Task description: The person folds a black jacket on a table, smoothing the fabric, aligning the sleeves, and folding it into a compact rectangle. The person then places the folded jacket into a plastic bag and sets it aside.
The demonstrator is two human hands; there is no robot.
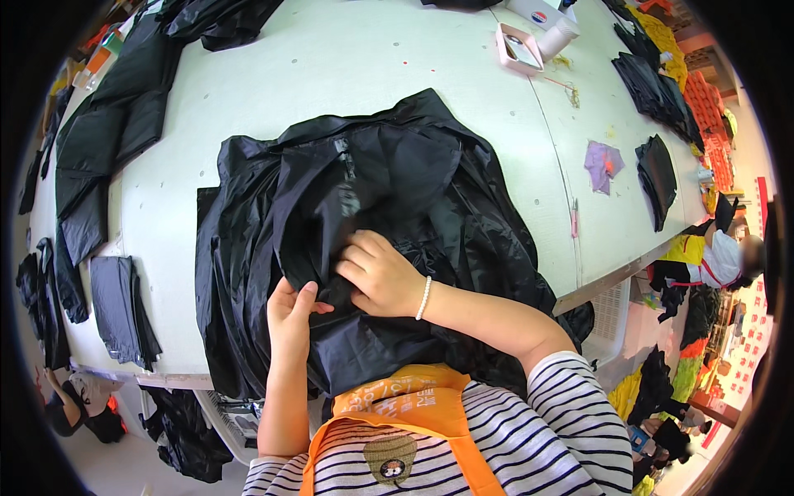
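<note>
So, far left there's a long run of black fabric (95,157) draped down the table (157,219), with a folded dark stack (121,307) sitting nearer the worker's edge.

Moving in, the left hand (289,321) is at a loose folded edge of the big shiny black cloth (393,169), thumb on the near side and some fingers tucked into the folds. Could be a light hold, but honestly I can't tell if it's pinched or just propping the edge. The cloth itself is right in front of the person, spread and rumpled over the table, its near end right up against the orange apron (397,401).

Right hand (379,277) (bead bracelet (424,298) on that wrist) is just beside the left one, on top of the cloth. Fingers are curled down into it, tips partly buried, so I can't say whether they've got a grip or are only pressing.

My read: the step in hand is sorting out that one fold, both hands on the same spot. Next move probably calls for steadying the edge with the left and working the layer flat with the right, without snagging the slippery stuff underneath.

Further right, well apart from the hands: an open pink box (529,65), a slim pink tool (574,221), a purple scrap (597,160) and a folded black bundle (656,186).
</note>
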